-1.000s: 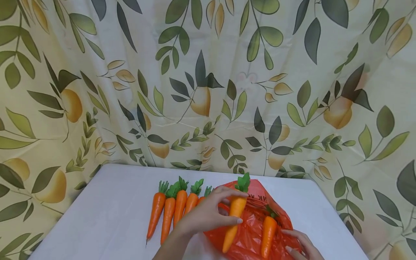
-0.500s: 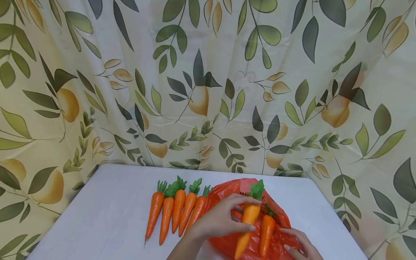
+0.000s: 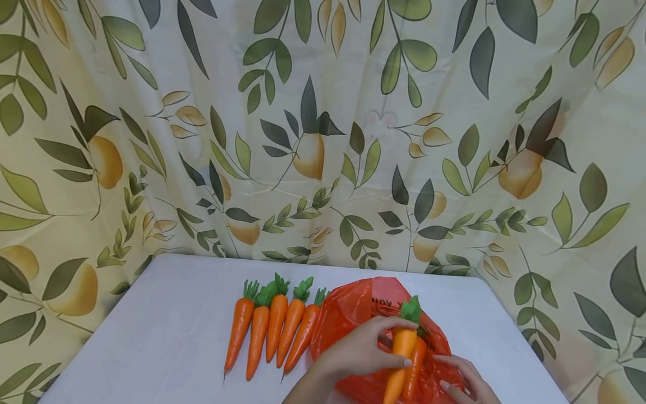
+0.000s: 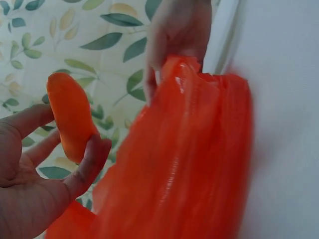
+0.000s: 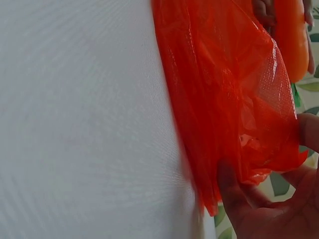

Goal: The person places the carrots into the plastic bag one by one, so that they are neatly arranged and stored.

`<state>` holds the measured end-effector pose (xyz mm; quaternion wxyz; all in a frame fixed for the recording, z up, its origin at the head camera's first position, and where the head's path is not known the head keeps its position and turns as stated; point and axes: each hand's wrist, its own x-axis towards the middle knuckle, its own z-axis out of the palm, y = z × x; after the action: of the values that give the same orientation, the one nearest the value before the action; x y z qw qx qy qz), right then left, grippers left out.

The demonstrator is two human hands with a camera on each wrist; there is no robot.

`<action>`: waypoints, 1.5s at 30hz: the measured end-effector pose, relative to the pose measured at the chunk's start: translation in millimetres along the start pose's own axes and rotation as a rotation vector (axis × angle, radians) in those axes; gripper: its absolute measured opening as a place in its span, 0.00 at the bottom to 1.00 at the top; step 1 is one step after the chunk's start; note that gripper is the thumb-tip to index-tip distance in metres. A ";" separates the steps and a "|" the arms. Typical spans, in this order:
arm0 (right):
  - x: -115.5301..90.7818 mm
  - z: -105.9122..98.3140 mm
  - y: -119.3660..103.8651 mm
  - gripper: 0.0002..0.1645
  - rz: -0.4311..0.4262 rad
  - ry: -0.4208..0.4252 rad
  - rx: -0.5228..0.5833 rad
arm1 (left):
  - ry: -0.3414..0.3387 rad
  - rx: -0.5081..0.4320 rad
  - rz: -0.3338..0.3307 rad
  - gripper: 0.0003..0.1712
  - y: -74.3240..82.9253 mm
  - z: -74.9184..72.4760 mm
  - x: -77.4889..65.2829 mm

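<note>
My left hand grips a yellow-orange carrot with green leaves between thumb and fingers, over a red plastic bag. The left wrist view shows the same carrot, leaf end out of sight, pinched apart from the bag. Behind it in the head view, an orange carrot lies on the bag, partly covered. At the bag's right edge, my right hand holds the plastic. In the right wrist view, the fingers of this hand are around the crumpled red edge.
Several orange carrots with green tops lie side by side on the white table, left of the bag. A leaf-and-fruit patterned curtain hangs behind the table.
My left hand has carried the yellow-orange carrot right and toward the near side, so it now overlaps the carrot on the bag. The right hand has stayed at the bag's edge.
</note>
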<state>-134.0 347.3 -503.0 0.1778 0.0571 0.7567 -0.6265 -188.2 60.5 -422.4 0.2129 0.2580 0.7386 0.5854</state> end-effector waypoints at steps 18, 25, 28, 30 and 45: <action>-0.9 6.5 0.3 0.39 0.009 0.044 0.001 | 0.100 0.011 -0.151 0.26 -24.6 6.8 19.6; -1.5 5.0 0.3 0.40 0.014 0.015 0.017 | 0.122 -0.034 -0.137 0.26 -31.7 13.6 34.9; -1.8 4.1 -0.4 0.41 0.014 -0.002 0.017 | 0.133 -0.023 -0.138 0.26 -32.5 16.4 39.2; -2.1 4.0 -0.8 0.42 0.013 0.000 0.010 | 0.143 -0.004 -0.144 0.26 -33.7 18.5 41.7; -4.6 3.5 -1.2 0.42 0.023 0.002 0.029 | 0.223 -0.172 -0.185 0.24 -46.1 27.7 56.2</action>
<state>-129.4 344.4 -500.8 0.1833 0.0691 0.7472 -0.6351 -220.8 108.5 -474.2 0.2038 0.1033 0.7254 0.6494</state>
